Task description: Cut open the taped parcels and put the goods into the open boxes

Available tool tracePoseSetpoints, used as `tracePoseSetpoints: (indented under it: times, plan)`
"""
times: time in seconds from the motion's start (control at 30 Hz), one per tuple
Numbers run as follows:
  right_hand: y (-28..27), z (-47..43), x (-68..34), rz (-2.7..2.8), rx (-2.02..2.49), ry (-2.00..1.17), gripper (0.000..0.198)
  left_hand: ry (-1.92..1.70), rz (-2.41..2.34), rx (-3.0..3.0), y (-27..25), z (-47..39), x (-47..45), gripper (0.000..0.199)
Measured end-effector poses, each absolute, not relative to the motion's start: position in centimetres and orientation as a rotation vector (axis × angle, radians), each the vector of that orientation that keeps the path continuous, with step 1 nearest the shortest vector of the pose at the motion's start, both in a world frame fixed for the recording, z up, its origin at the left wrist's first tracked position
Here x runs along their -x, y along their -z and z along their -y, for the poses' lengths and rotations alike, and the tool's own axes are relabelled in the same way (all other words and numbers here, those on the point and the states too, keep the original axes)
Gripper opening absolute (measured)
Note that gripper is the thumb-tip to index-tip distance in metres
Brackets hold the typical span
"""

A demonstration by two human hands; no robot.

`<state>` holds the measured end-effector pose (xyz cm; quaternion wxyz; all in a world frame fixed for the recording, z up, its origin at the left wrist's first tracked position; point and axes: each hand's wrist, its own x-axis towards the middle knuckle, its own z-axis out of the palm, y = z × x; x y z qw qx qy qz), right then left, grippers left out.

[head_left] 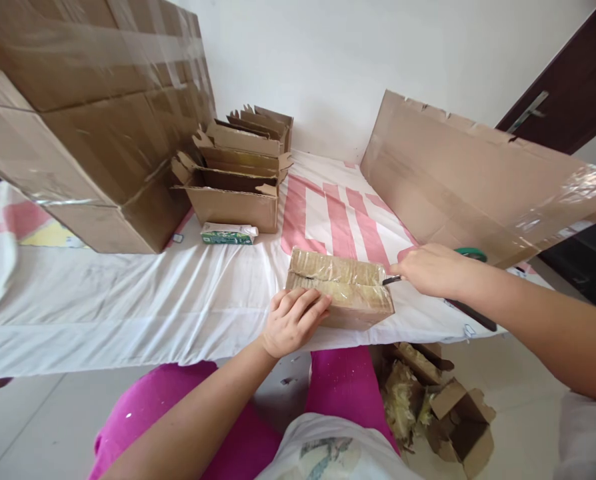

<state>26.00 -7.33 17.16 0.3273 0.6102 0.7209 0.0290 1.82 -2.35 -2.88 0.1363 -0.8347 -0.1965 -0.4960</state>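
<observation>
A small cardboard box (345, 293) covered in clear tape lies near the table's front edge, a seam running along its top. My left hand (298, 317) presses on its near left side, fingers bent over the top edge and the thumb not clearly visible. At the box's right end, my right hand (421, 270) is closed round a thin dark-bladed tool (392, 280). The tip touches the taped end by the seam. Most of the tool is hidden in my fist, so its exact kind cannot be made out.
Open cardboard boxes (233, 207) stand in a row, with a green-and-white carton (229, 233) before them. A big taped box (113, 127) rises at left, a cardboard panel (458, 173) at right. A green ring (472, 254) shows behind my forearm. Torn cardboard (461, 427) lies on the floor.
</observation>
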Motion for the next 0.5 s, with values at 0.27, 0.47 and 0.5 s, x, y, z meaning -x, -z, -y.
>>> tracePoseSetpoints:
  times: [0.27,0.47,0.5]
  plan:
    - [-17.0,8.9,-30.2,-1.959,-1.727,-0.005,0.025,1.468,0.596,2.400,2.4,2.5,-2.0,0.031]
    - [-15.8,9.8,-29.8,-2.088,-1.861,-0.071,0.030,1.514,0.616,2.408,2.3,2.6,-2.3,0.032]
    - [-15.6,9.7,-29.2,-2.103,-1.840,-0.065,0.030,1.515,0.615,2.408,2.3,2.6,-2.4,0.033]
